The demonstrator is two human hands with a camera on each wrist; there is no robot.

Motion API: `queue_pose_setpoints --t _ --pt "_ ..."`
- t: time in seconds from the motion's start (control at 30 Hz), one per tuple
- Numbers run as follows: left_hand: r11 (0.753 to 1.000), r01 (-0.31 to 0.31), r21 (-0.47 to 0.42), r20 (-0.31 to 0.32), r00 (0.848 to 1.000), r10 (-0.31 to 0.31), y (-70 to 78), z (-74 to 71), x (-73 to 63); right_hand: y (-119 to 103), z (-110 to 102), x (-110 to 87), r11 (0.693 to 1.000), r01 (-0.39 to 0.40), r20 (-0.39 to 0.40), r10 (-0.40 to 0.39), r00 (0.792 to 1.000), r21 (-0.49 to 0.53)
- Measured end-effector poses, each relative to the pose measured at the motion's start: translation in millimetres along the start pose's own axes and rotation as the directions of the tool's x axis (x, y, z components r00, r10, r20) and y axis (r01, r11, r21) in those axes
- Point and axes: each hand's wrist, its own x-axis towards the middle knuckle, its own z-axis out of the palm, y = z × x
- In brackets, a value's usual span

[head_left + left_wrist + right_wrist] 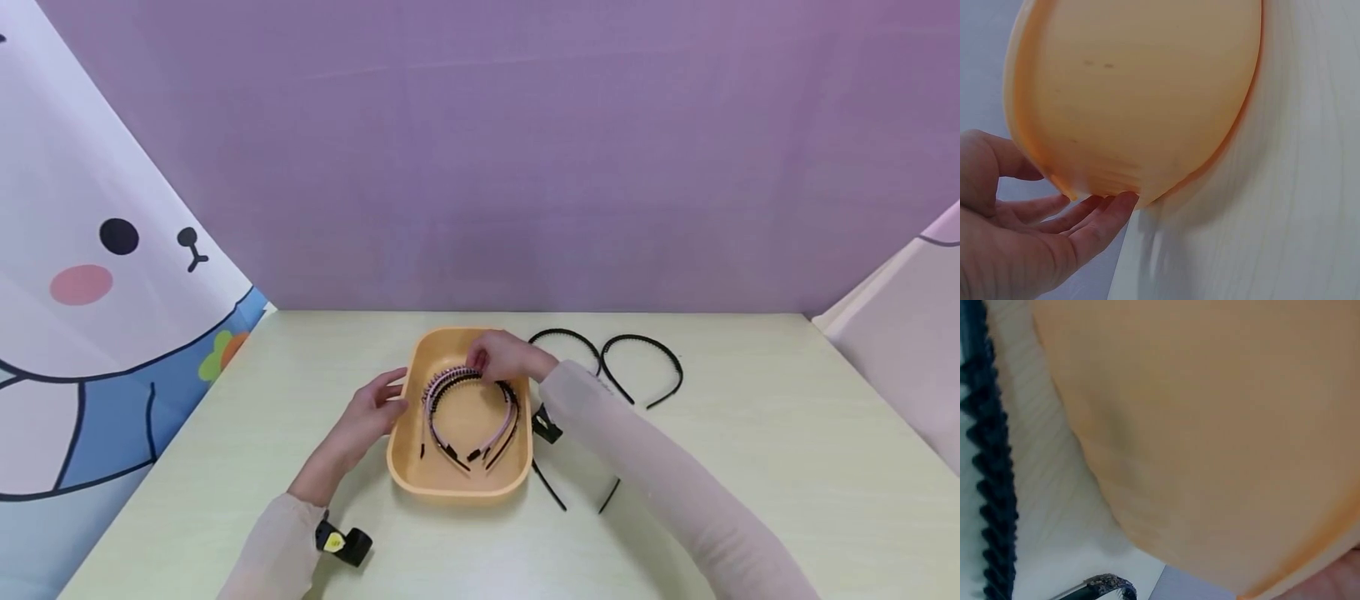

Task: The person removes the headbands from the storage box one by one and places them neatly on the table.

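An orange plastic basket (461, 495) stands on the table with several headbands nested in it, among them a pink headband (497, 436) and a black headband (513, 437). My left hand (372, 410) touches the basket's left side; in the left wrist view its fingertips (1124, 199) rest against the outer wall. Reaching over the basket's far right corner, my right hand (502, 354) pinches at the top of the nested headbands with thumb and fingers. Its grip is hidden in the right wrist view, where the basket wall (1210, 425) fills most of the picture.
Right of the basket lie black toothed headbands: one upper headband (648, 337), another (562, 331) beside it, and lower ends (551, 490) partly under my right sleeve (652, 467). A purple cloth (525, 167) hangs behind the table.
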Motion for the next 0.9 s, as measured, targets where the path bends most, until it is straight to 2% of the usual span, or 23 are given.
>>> queue_pose_setpoints --t 0.47,0.9 --pt "1.0 -0.003 0.008 0.014 1.0 0.003 1.7 -0.5 -2.0 0.8 3.0 -0.3 0.995 0.047 -0.02 -0.049 0.999 -0.089" --pt "1.0 -0.003 -0.002 0.007 1.0 0.003 0.1 -0.8 -1.0 0.7 3.3 -0.1 0.996 0.04 -0.037 -0.044 0.998 -0.086"
